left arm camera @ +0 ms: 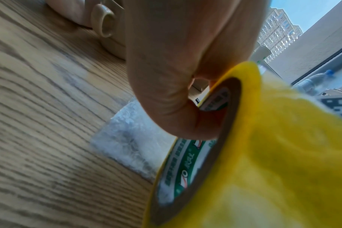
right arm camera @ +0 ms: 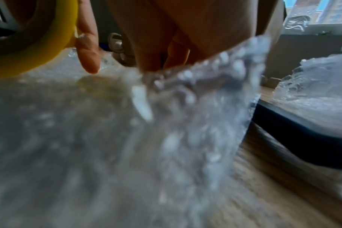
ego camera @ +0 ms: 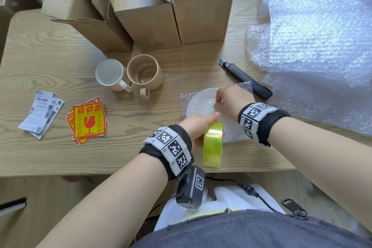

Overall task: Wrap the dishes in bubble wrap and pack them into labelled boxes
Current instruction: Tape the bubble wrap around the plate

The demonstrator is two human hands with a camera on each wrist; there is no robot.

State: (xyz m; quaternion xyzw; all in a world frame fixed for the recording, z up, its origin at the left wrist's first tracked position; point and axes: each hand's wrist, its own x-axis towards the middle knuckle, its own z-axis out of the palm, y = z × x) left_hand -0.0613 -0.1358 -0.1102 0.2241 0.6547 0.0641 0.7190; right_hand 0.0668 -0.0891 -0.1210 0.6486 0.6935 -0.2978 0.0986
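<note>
Wooden table [ego camera: 50,70]: mugs [ego camera: 128,75], stickers [ego camera: 88,120], knife [ego camera: 246,78]. Our left hand [ego camera: 198,125] grips yellow tape [ego camera: 213,144]; our right hand [ego camera: 231,99] pinches bubble wrap [ego camera: 198,104] over a plate [ego camera: 229,131].

Red-and-yellow stickers [ego camera: 88,120] on the table read 易碎品, 小心轻放, 勿压勿摔; white barcode slips [ego camera: 41,113] too small to read; tape roll [left arm camera: 263,154] core liner bears green print, seemingly Chinese, illegible.
</note>
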